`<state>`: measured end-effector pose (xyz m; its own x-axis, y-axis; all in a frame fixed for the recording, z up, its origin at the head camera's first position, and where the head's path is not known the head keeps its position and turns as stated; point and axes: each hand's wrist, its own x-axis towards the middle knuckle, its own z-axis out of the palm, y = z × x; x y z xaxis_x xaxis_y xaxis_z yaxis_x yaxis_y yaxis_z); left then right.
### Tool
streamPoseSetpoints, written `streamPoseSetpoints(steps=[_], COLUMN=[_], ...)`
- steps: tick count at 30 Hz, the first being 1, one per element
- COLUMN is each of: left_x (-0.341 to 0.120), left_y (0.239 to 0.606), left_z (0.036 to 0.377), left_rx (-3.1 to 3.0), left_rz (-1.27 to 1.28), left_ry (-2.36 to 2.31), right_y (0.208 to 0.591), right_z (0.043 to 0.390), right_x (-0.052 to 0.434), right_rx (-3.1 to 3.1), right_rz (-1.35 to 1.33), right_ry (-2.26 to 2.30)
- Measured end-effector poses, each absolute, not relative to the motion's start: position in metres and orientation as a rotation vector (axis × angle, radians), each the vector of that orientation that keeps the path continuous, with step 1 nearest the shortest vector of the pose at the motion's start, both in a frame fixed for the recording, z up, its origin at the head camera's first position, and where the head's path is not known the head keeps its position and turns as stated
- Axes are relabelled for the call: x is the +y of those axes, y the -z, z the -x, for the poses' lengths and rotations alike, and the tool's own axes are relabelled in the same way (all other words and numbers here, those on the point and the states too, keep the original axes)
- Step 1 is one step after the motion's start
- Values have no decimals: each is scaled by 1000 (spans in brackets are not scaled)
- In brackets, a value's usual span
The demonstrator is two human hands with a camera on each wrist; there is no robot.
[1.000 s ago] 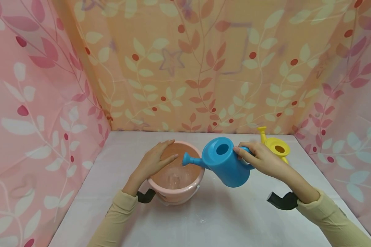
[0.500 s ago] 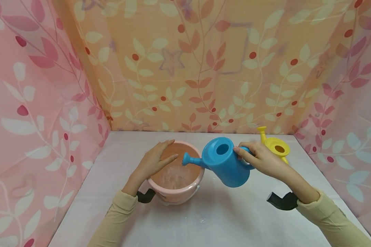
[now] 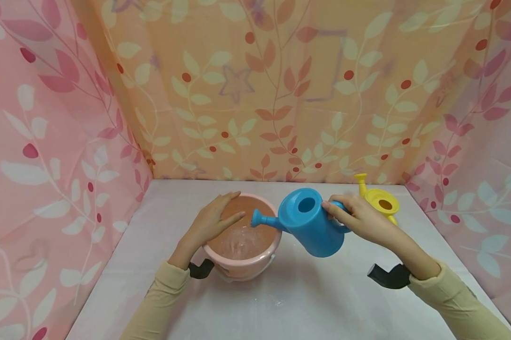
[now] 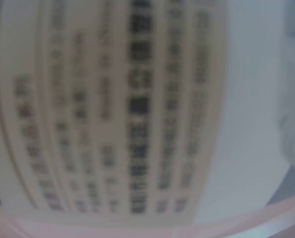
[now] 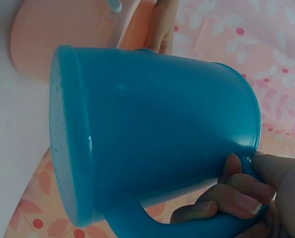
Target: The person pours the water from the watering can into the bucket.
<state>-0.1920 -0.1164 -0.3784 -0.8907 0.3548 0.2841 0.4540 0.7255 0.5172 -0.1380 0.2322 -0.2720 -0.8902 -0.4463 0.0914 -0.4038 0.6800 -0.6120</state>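
A blue watering can [image 3: 312,233] hangs tilted over the white table, its spout [image 3: 261,219] reaching across the rim of a pink bucket [image 3: 247,272]. My right hand [image 3: 359,217] grips its handle, fingers curled round it in the right wrist view. Small drops cling to the can's base [image 5: 63,139]. Inside the bucket, the water [image 3: 238,248] is rippled below the spout. My left hand [image 3: 213,217] rests on the bucket's left rim, fingers fairly straight, thumb spread over the opening. A blurred printed label [image 4: 142,109] on the bucket's wall fills the left wrist view.
A yellow watering can [image 3: 372,197] stands at the back right, partly behind my right hand. Wet spots [image 3: 276,300] lie on the table [image 3: 323,302] in front of the bucket. Leaf-patterned cloth [image 3: 281,94] closes off the back and both sides.
The water's ripples inside the bucket have shifted shape. Both hands, the blue watering can and the bucket stay practically where they were.
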Motion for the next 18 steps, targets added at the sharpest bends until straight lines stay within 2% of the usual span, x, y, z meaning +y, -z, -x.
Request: streamPoseSetpoints(steps=[18], left_x=[-117], left_y=[378], left_z=[192], left_rx=[-2766], left_rz=[654], left_ry=[891], right_y=[270], right_z=[139], right_x=[231], right_rx=[2813], right_rz=[707], right_ry=[1002])
